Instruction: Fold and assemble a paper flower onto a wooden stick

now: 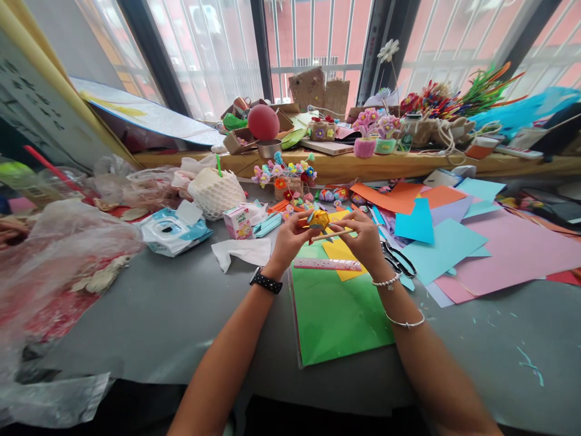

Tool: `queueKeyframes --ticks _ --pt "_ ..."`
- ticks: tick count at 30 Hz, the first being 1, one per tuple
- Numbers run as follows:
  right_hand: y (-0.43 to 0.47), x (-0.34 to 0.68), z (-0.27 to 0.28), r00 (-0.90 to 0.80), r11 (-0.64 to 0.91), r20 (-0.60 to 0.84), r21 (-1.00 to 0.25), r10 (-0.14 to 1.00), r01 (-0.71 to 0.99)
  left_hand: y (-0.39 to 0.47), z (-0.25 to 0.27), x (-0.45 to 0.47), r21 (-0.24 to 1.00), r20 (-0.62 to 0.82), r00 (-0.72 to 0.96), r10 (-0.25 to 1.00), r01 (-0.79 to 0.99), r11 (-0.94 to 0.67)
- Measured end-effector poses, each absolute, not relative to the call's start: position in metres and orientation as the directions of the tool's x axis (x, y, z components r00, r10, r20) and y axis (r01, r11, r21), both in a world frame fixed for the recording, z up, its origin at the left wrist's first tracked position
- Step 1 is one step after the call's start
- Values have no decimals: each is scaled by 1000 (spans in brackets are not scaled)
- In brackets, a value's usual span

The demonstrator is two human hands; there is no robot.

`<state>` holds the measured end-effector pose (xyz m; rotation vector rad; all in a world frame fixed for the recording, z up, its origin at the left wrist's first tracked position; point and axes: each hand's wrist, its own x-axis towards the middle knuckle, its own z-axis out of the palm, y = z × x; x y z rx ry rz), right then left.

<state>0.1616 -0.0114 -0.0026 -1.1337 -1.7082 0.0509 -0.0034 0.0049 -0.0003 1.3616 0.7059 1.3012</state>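
While left hand (290,237) pinches crinkled golden-yellow papery form (319,219) in near-closed fingertips, right hand (364,237) grips slender pale stick (333,235) between curled fingers.

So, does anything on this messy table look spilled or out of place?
Slightly odd: thin turquoise shreds lie loose on the gray tabletop at right, scattered like offcuts near the large pink paper sheet. The blue-and-white plastic packet at left has its white flap raised, apparently open.

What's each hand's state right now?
Left hand: closed, holding the small yellow piece.
Right hand: closed, holding the stick.
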Motion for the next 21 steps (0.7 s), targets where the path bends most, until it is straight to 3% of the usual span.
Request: queueKeyframes --ticks 13,21 --pt "-10 162 -6 -72 533 717 -444 693 720 5 1 -6 953 231 200 952 -245 -179" --pt "-14 160 -3 -192 565 752 -276 631 777 11 -2 -10 968 162 152 975 -219 -127"
